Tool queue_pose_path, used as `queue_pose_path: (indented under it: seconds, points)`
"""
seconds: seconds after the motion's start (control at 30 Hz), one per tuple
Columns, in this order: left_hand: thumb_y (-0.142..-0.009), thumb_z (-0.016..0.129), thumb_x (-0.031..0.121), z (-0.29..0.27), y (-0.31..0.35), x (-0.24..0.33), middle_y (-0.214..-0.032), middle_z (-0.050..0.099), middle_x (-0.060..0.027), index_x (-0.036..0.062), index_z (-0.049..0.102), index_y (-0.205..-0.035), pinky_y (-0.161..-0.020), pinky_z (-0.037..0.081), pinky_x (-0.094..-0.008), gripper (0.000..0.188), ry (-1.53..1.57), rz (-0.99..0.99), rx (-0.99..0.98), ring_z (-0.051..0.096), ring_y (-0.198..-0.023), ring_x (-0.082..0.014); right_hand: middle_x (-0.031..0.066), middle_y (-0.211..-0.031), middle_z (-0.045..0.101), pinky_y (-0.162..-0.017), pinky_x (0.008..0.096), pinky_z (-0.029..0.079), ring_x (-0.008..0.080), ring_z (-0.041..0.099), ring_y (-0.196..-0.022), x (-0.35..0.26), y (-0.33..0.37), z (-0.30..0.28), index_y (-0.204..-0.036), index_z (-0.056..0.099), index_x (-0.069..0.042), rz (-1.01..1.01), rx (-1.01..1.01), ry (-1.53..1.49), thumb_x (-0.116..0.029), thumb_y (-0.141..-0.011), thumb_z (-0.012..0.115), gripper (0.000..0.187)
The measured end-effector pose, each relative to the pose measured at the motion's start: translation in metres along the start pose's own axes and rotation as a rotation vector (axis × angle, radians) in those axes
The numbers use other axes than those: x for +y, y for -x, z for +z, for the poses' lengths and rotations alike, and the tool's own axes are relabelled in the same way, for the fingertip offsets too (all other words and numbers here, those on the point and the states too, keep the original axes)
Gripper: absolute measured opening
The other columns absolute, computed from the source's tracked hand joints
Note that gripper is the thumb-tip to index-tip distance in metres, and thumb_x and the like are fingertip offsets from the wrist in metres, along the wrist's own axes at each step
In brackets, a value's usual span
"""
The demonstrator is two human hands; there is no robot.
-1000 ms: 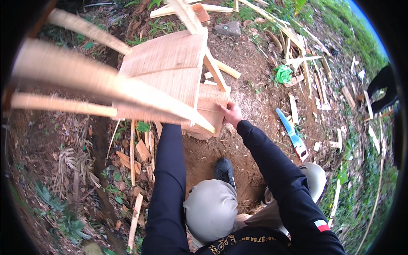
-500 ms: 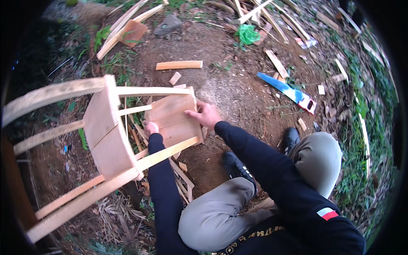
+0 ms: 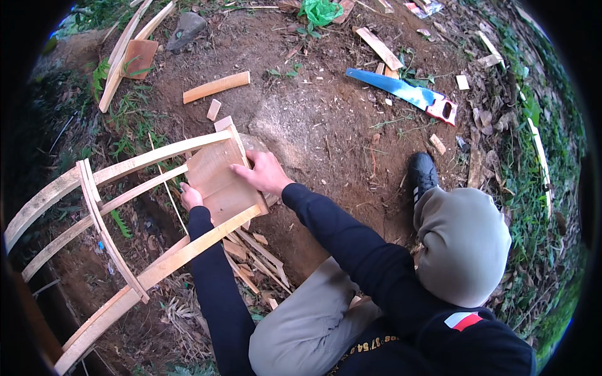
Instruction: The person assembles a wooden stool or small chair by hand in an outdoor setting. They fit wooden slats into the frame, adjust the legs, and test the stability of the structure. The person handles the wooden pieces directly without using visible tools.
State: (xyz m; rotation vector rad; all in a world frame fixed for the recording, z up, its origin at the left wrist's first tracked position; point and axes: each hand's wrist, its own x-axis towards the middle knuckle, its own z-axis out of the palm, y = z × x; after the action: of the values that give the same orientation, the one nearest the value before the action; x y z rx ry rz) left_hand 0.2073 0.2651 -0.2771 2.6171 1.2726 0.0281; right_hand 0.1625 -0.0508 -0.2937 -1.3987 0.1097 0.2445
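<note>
A pale wooden stand (image 3: 157,276) lies tilted at my left, with long legs, a board panel at its end and a crosswise shelf seen edge-on. My right hand (image 3: 264,173) clasps the far edge of the end panel (image 3: 221,169), thumb on the inner face and fingers over the outer side, partly hidden. At the panel's opposite edge, beside a thin rail, my left hand (image 3: 191,197) is curled, its fingertips partly out of sight. My left forearm passes under the stand's nearer leg.
A blue-bladed handsaw (image 3: 401,92) lies on the dirt to the right. Loose wood strips (image 3: 216,86), offcuts (image 3: 260,260), a grey stone (image 3: 187,30) and a green plastic bag (image 3: 321,10) are scattered around. My shoe (image 3: 422,175) rests on the ground.
The stand has turned, so its middle shelf shows edge-on rather than face-on. Both hands stay at the end panel. The view has shifted, moving the saw and scraps up and left.
</note>
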Motion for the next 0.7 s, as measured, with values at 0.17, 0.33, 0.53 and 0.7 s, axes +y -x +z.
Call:
queue_pose_path:
  seconds: [0.17, 0.33, 0.53, 0.7]
  points:
    - [-0.096, 0.028, 0.054, 0.014, -0.030, -0.019, -0.130, 0.052, -0.0309, -0.0107, 0.056, -0.122, -0.108, 0.033, -0.0459, 0.075, 0.084, -0.003, 0.011, 0.045, -0.127, -0.0418, 0.0257, -0.078, 0.067, -0.072, 0.0430, 0.053, 0.0372, 0.068, -0.076, 0.000, -0.001, 0.004, -0.093, 0.068, 0.004, -0.020, 0.008, 0.001, -0.039, -0.080, 0.070, 0.046]
    - [-0.095, 0.037, 0.050, 0.010, -0.054, -0.047, -0.116, 0.064, -0.0260, -0.0075, 0.065, -0.110, -0.097, 0.043, -0.0428, 0.065, 0.072, 0.014, 0.145, 0.059, -0.114, -0.0372, 0.0244, -0.079, 0.067, -0.071, 0.0419, 0.053, 0.0344, 0.069, -0.075, -0.001, -0.001, 0.012, -0.094, 0.067, 0.005, -0.051, -0.037, -0.004, -0.039, -0.082, 0.069, 0.046]
    - [-0.096, 0.030, 0.051, 0.009, -0.018, -0.013, -0.128, 0.054, -0.0306, -0.0108, 0.056, -0.121, -0.106, 0.034, -0.0474, 0.072, 0.018, 0.016, 0.086, 0.047, -0.125, -0.0421, 0.0256, -0.079, 0.066, -0.072, 0.0424, 0.053, 0.0372, 0.068, -0.076, 0.004, -0.004, 0.004, -0.092, 0.067, 0.005, -0.053, -0.020, 0.009, -0.040, -0.080, 0.069, 0.047]
    - [-0.096, 0.034, 0.047, 0.008, -0.023, -0.023, -0.128, 0.055, -0.0291, -0.0119, 0.057, -0.120, -0.106, 0.035, -0.0445, 0.068, 0.109, 0.020, 0.115, 0.049, -0.124, -0.0406, 0.0200, -0.076, 0.068, -0.068, 0.0376, 0.053, 0.0268, 0.068, -0.068, 0.000, -0.002, 0.006, -0.099, 0.068, 0.003, -0.040, -0.041, 0.012, -0.040, -0.083, 0.069, 0.046]
